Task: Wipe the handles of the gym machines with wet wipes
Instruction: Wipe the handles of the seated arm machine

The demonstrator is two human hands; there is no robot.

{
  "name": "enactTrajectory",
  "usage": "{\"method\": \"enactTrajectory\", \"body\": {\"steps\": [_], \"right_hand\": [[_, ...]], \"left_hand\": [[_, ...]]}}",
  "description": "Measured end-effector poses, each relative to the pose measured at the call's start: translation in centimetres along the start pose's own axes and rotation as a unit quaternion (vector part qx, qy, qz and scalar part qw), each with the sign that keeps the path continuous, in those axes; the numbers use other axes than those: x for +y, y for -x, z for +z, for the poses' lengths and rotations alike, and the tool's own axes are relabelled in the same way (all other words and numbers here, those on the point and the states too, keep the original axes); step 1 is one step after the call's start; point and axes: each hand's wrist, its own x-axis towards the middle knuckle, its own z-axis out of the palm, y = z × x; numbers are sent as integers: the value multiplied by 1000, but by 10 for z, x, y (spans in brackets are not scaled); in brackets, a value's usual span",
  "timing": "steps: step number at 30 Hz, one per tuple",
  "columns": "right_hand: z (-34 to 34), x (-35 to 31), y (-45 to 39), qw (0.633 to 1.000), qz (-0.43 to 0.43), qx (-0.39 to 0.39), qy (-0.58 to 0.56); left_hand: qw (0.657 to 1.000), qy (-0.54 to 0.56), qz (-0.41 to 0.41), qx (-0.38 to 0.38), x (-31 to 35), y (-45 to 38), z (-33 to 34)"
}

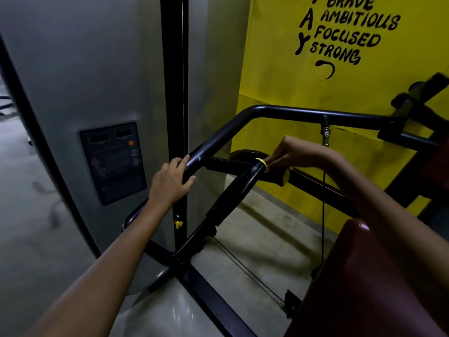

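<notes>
wiping the black machine handle (228, 164), mid-step.
left hand (170, 181) grips the bar left of it; right hand (286, 154) pinches its yellow-ringed end; no wipe visible, so next it needs one.

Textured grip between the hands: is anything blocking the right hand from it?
Nothing visible does. The right hand is at the yellow ring ending the textured grip; the stretch toward the left hand lies bare.
</notes>
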Motion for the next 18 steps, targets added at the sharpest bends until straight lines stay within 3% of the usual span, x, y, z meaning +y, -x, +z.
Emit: {"method": "enactTrajectory", "body": {"steps": [13, 18], "right_hand": [[3, -16, -47, 994, 31, -96, -35], [29, -22, -71, 992, -44, -89, -80]], "left_hand": [[1000, 0, 0, 5, -2, -2, 3], [1000, 5, -1, 9, -1, -2, 1]]}}
